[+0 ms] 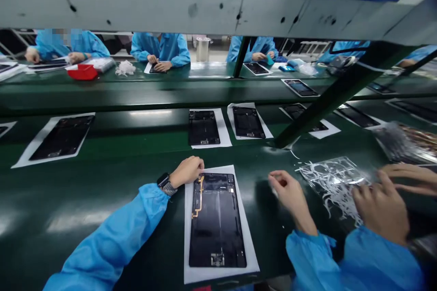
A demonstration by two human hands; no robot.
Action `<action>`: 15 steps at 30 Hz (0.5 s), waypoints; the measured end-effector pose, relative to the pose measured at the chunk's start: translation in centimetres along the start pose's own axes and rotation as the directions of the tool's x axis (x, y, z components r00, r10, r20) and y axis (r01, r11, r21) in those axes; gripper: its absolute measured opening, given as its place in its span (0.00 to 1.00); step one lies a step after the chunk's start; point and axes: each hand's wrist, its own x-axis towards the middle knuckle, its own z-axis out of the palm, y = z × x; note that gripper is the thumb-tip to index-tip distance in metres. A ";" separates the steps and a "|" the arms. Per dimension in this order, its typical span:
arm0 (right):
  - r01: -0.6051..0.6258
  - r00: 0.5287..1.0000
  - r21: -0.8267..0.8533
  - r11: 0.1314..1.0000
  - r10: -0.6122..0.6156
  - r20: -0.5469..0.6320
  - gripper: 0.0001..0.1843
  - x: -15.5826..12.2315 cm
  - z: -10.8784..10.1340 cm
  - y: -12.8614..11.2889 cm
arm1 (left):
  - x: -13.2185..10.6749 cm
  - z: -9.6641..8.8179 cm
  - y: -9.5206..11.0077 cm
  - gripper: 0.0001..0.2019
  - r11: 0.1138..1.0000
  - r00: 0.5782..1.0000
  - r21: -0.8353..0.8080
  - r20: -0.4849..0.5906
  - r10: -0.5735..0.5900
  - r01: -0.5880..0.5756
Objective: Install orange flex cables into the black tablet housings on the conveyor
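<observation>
A dark tablet panel (218, 223) lies on a white sheet (251, 263) in front of me on the green bench. An orange flex cable (200, 195) runs down its upper left side. My left hand (187, 170), with a dark watch at the wrist, rests at the panel's top left corner; its fingers are curled and their tips partly hidden. To the right of the panel, above the bench, my right hand (290, 195) is closed in a pinch. A small whitish bit shows at its fingertips, too blurred to name.
A co-worker's hand (382, 209) works at the right, near a clear plastic tray (341, 170) heaped with white strips (341, 198). More panels on sheets (205, 127) line the bench behind. A slanted green post (317, 104) and an overhead beam (191, 7) cross the view.
</observation>
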 end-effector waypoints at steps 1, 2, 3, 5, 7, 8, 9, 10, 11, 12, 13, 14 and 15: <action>-0.004 1.000 -0.057 0.998 0.003 -0.026 0.17 1.4 -0.6 0.8 | 0.0 -0.3 -0.1 0.05 1.000 1.000 -0.005 0.014 -0.009 0.009; -0.012 0.999 -0.101 0.995 0.009 -0.037 0.15 2.6 -1.1 1.4 | 0.0 -0.5 -0.1 0.04 1.000 0.999 -0.006 0.028 -0.016 0.017; -0.028 0.999 -0.114 0.993 0.025 -0.036 0.12 3.7 -1.3 1.9 | 0.1 -0.6 0.0 0.03 1.000 0.999 -0.002 0.040 -0.022 0.023; -0.041 0.999 -0.145 0.989 0.038 -0.021 0.06 4.9 -1.5 2.6 | 0.2 -0.6 0.3 0.03 1.000 0.998 0.020 0.053 -0.025 0.024; -0.046 0.999 -0.187 0.981 0.045 -0.012 0.06 5.0 -1.3 3.1 | 0.2 -0.3 0.6 0.04 0.998 0.998 0.053 0.054 -0.020 0.017; -0.041 0.999 -0.203 0.978 0.039 -0.015 0.07 4.8 -1.1 3.2 | 0.2 -0.2 0.6 0.05 0.998 0.999 0.068 0.049 -0.017 0.014; -0.026 1.000 -0.206 0.978 0.023 -0.014 0.08 4.4 -0.7 3.2 | 0.2 -0.2 0.4 0.05 0.997 0.999 0.082 0.041 -0.017 0.014; 0.001 1.000 -0.188 0.982 -0.003 -0.008 0.10 3.8 -0.2 3.1 | 0.1 -0.5 -0.1 0.05 0.995 0.999 0.093 0.029 -0.021 0.018; 0.043 0.999 -0.140 0.989 -0.042 0.009 0.12 3.1 0.4 2.8 | 0.1 -0.9 -0.8 0.05 0.994 1.000 0.104 0.012 -0.029 0.028; 0.095 0.995 -0.065 0.993 -0.092 0.048 0.14 2.3 1.2 2.5 | 0.1 -1.7 -1.9 0.05 0.993 0.999 0.114 -0.009 -0.040 0.040; 0.135 0.986 0.015 0.991 -0.136 0.097 0.15 1.4 2.0 2.0 | 0.2 -2.8 -3.4 0.06 0.991 0.998 0.123 -0.030 -0.051 0.054; 0.162 0.972 0.094 0.982 -0.175 0.159 0.16 0.6 2.9 1.4 | 0.3 -4.2 -5.1 0.07 0.989 0.997 0.131 -0.053 -0.061 0.067; 0.176 0.958 0.163 0.971 -0.207 0.198 0.16 -0.2 3.7 0.8 | 0.5 -5.9 -7.0 0.08 0.987 0.994 0.140 -0.079 -0.070 0.080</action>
